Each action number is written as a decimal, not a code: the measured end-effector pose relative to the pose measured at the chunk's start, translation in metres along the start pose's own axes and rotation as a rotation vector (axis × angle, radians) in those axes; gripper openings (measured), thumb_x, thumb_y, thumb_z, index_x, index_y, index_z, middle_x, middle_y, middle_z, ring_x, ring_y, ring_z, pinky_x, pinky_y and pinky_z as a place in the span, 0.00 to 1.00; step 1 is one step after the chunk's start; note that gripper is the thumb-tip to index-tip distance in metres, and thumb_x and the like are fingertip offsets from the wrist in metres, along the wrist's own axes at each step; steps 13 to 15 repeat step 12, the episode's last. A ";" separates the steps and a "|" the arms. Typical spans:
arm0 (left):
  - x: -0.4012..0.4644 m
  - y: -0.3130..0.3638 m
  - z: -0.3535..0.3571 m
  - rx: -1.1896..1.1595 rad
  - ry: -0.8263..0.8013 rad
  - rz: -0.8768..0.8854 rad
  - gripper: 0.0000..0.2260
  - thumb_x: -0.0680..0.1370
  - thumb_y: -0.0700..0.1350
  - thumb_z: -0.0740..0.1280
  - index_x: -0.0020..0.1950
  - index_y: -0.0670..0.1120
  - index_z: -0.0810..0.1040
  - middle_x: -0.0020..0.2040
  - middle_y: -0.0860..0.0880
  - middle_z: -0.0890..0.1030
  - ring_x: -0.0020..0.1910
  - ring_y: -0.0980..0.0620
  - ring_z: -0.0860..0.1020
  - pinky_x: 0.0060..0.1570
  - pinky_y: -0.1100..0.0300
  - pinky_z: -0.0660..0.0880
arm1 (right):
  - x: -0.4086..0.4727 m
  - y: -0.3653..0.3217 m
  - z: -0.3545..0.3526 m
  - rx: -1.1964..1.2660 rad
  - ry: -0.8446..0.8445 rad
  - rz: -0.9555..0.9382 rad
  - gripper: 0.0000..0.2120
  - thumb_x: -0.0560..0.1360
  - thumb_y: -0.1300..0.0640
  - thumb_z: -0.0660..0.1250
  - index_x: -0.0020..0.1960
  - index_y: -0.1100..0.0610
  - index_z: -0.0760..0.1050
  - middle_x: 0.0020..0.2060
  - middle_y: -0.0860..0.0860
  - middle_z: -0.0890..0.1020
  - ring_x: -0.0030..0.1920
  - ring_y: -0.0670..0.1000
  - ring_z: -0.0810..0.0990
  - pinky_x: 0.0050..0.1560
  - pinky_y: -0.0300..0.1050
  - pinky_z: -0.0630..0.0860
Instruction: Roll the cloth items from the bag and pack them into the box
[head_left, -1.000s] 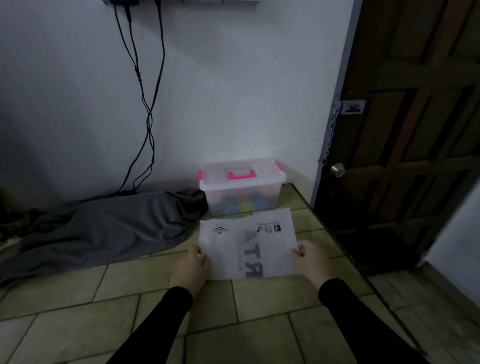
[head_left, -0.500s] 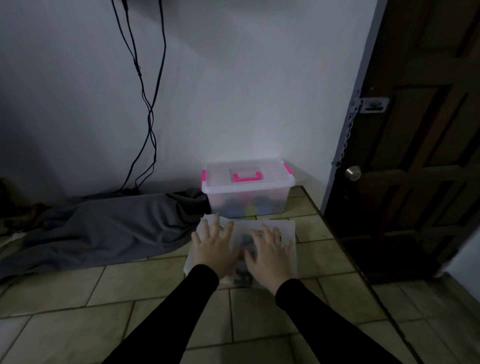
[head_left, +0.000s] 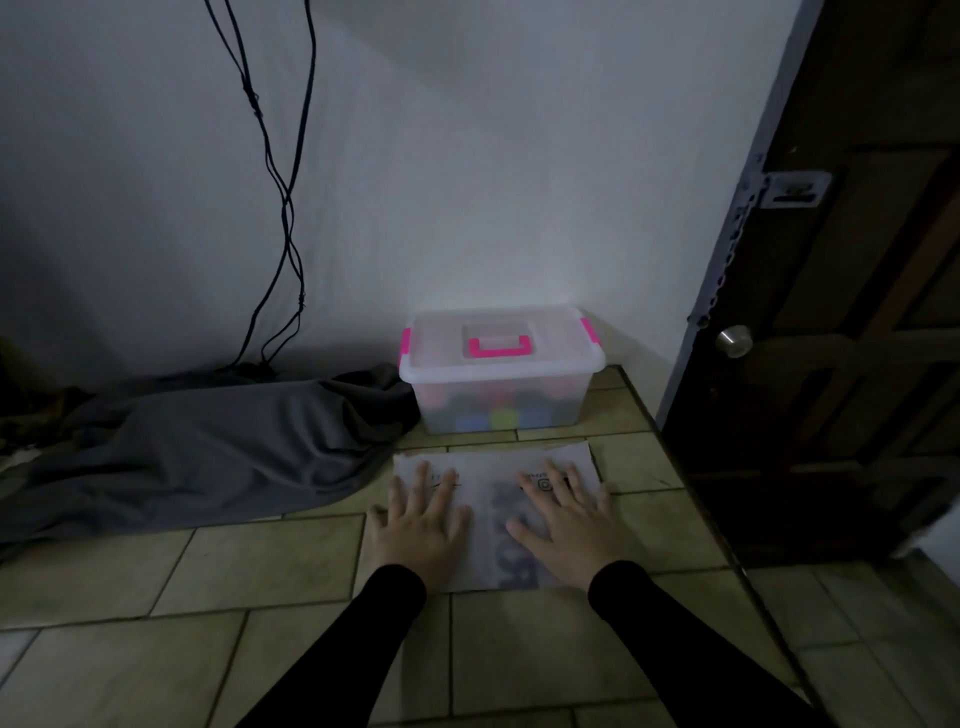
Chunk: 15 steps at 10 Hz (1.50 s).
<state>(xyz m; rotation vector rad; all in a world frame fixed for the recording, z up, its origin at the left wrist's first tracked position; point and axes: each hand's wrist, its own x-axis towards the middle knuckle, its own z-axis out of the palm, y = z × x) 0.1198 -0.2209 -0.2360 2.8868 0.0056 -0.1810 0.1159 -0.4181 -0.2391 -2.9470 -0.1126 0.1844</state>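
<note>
Both hands — left hand (head_left: 421, 525), right hand (head_left: 569, 525) — spread flat, pressing thin crinkly bag (head_left: 493, 467)

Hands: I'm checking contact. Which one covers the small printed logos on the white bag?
The right hand; its fingertips cover the logos on the bag. The left hand lies beside them.

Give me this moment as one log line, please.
left hand: flat on bag | right hand: flat on bag | box: lid shut
</note>
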 end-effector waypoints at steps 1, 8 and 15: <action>0.001 0.002 0.001 0.029 0.002 -0.038 0.27 0.80 0.64 0.48 0.77 0.63 0.43 0.79 0.56 0.40 0.78 0.43 0.43 0.73 0.39 0.49 | 0.003 0.001 0.000 -0.021 -0.007 -0.009 0.33 0.75 0.30 0.43 0.76 0.39 0.42 0.78 0.47 0.39 0.77 0.51 0.35 0.73 0.62 0.38; -0.002 0.026 -0.020 0.154 -0.176 -0.213 0.25 0.81 0.61 0.46 0.77 0.62 0.46 0.79 0.54 0.43 0.74 0.32 0.50 0.66 0.38 0.60 | 0.003 0.002 0.000 -0.013 0.011 -0.016 0.32 0.75 0.31 0.46 0.76 0.38 0.47 0.78 0.46 0.43 0.77 0.52 0.39 0.73 0.63 0.43; -0.044 -0.034 -0.023 -0.131 0.138 0.056 0.24 0.83 0.56 0.43 0.69 0.49 0.72 0.67 0.57 0.68 0.65 0.56 0.69 0.62 0.67 0.65 | -0.048 0.026 -0.055 0.900 0.397 -0.206 0.09 0.77 0.53 0.66 0.53 0.39 0.77 0.59 0.29 0.74 0.66 0.40 0.71 0.67 0.41 0.68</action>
